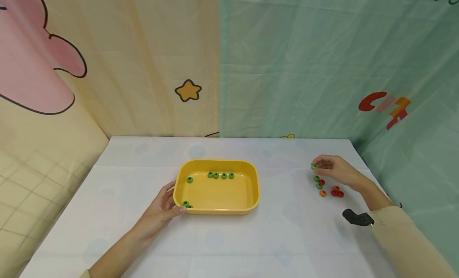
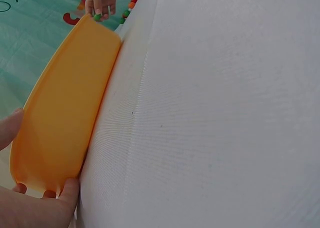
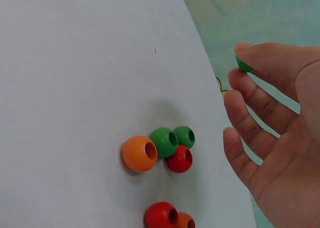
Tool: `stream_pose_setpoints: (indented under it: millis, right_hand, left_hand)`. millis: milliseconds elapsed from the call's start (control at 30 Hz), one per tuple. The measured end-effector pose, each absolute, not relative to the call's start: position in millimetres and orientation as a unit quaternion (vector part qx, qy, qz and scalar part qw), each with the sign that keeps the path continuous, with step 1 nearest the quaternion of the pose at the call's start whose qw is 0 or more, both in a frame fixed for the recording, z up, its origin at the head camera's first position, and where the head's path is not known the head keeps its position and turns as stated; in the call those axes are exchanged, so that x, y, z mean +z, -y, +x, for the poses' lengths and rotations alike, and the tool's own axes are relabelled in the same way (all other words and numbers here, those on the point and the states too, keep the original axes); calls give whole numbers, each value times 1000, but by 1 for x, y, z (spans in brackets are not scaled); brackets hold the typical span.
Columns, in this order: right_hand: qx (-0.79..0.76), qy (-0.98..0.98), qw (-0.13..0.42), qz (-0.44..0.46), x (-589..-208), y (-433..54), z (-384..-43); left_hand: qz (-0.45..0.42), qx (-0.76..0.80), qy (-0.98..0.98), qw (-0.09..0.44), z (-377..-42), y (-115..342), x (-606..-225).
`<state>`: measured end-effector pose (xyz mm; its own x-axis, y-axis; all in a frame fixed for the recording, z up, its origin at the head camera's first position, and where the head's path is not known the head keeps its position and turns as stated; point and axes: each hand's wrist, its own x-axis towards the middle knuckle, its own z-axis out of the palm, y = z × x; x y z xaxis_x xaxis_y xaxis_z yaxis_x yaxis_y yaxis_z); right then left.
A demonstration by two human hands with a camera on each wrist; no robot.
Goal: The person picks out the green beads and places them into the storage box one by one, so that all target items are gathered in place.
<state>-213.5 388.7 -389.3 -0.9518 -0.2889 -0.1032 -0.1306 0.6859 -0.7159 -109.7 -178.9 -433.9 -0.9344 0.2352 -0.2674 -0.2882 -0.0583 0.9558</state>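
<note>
A yellow tray (image 1: pixel 222 211) stands mid-table with several green beads (image 1: pixel 224 176) inside, most along its back wall and left side. My left hand (image 1: pixel 157 212) grips the tray's left end, thumb on the rim and fingers around the outer wall. Over at the right, my right hand (image 1: pixel 335 170) pinches a green bead (image 3: pixel 244 65) between thumb and forefinger, raised above the table. Below that hand lie loose green beads (image 3: pixel 163 142), red beads (image 3: pixel 179 159) and orange beads (image 3: pixel 139 154), each with a hole. The bead's upper part is hidden by the thumb.
A white cloth (image 1: pixel 279 238) covers the table. Printed curtains (image 1: pixel 287 70) hang behind the table and along its sides. A black strap-like piece (image 1: pixel 357 218) sticks out by the right sleeve (image 1: pixel 405 234).
</note>
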Motion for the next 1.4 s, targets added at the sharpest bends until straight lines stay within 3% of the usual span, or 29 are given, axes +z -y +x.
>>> stream_pose_setpoints:
  millis: [900, 1400]
  right_hand:
    - [-391, -884, 166, -194, -381, -308, -251]
    - [-392, -871, 171, -241, -366, -253, -269]
  left_hand:
    - [0, 728, -662, 179, -110, 179, -434]
    - [1, 726, -664, 177, -110, 180, -434]
